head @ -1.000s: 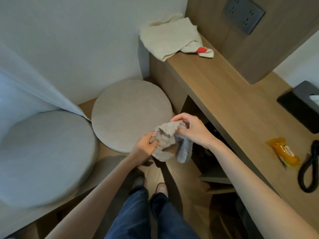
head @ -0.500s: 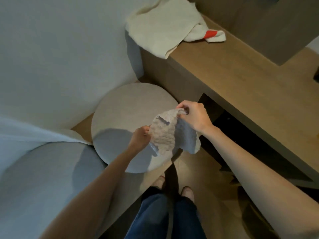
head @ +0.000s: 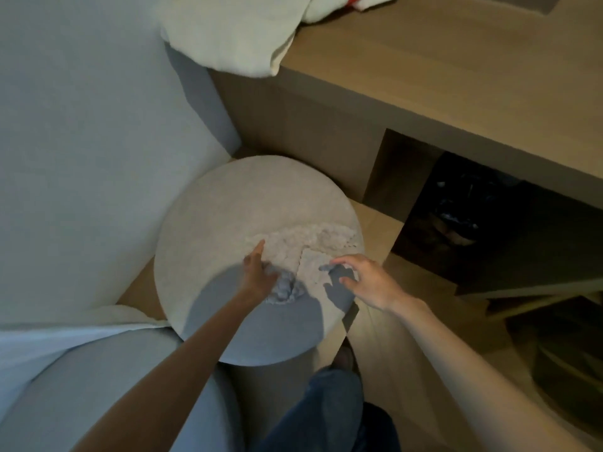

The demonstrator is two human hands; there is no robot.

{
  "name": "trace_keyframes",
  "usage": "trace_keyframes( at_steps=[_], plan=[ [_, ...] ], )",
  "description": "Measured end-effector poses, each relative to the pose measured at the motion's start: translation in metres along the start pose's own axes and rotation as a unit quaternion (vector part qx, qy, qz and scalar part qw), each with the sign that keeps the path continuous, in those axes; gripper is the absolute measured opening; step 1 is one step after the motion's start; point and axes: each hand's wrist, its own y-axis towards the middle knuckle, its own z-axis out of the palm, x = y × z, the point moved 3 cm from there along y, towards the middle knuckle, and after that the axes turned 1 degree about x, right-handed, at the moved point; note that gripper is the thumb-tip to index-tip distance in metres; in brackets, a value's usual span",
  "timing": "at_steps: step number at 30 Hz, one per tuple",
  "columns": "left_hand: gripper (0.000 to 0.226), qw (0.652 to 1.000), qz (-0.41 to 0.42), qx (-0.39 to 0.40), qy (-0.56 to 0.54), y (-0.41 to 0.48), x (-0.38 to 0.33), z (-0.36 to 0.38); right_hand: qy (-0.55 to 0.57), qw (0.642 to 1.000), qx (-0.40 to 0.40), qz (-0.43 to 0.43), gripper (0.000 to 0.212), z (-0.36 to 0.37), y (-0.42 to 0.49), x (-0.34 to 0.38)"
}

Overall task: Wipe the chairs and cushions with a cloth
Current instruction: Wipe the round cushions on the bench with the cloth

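Your left hand [head: 259, 277] grips the cloth [head: 313, 239] on the round cushion [head: 248, 197], right hand [head: 368, 283] open beside it; wiping looks barely started, second cushion [head: 114, 386] left.

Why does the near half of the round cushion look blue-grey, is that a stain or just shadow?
Head view: it is shadow, not a stain. It covers the near part of the round cushion, with a finger-shaped patch under the right hand, while the far part and most of the cloth are lit warm. Head view: the recess under the desk is mostly lost in darkness.
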Motion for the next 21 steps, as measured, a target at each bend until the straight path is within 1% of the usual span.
trace_keyframes(
  at_steps=[1,2,5,7,8,10,13,15,17,19,21],
  plan=[
    [0.072,0.999,0.037,0.007,0.037,0.006,0.006,0.004,0.001,1.000,-0.016,-0.001,0.037,0.005,0.002,-0.006],
    [0.078,0.995,0.055,0.029,0.075,0.010,0.011,0.008,0.002,1.000,-0.031,-0.006,0.039,0.011,0.005,-0.011],
    [0.092,0.974,0.080,0.141,0.160,0.019,0.029,0.025,-0.003,0.998,-0.048,-0.032,0.047,0.036,0.020,-0.018],
    [0.099,0.961,0.079,0.188,0.189,0.024,0.042,0.035,-0.002,0.998,-0.057,-0.038,0.054,0.053,0.033,-0.019],
    [0.102,0.953,0.089,0.194,0.213,0.026,0.047,0.038,0.004,0.997,-0.064,-0.040,0.057,0.062,0.040,-0.019],
    [0.105,0.938,0.141,0.183,0.260,0.027,0.060,0.041,0.029,0.996,-0.075,-0.039,0.063,0.078,0.056,-0.018],
    [0.108,0.920,0.223,0.170,0.276,0.030,0.075,0.035,0.020,0.994,-0.107,-0.015,0.069,0.099,0.072,-0.017],
    [0.108,0.912,0.258,0.178,0.264,0.037,0.083,0.031,0.001,0.986,-0.166,0.002,0.063,0.110,0.074,-0.015],
    [0.102,0.907,0.286,0.174,0.256,0.039,0.086,0.029,-0.002,0.969,-0.245,0.010,0.048,0.115,0.070,-0.011],
    [0.087,0.901,0.305,0.178,0.251,0.036,0.089,0.026,-0.007,0.954,-0.299,0.033,0.027,0.119,0.060,-0.005],
    [0.067,0.895,0.333,0.166,0.247,0.031,0.091,0.021,-0.017,0.949,-0.311,0.056,0.014,0.123,0.049,0.001]
  ],
)
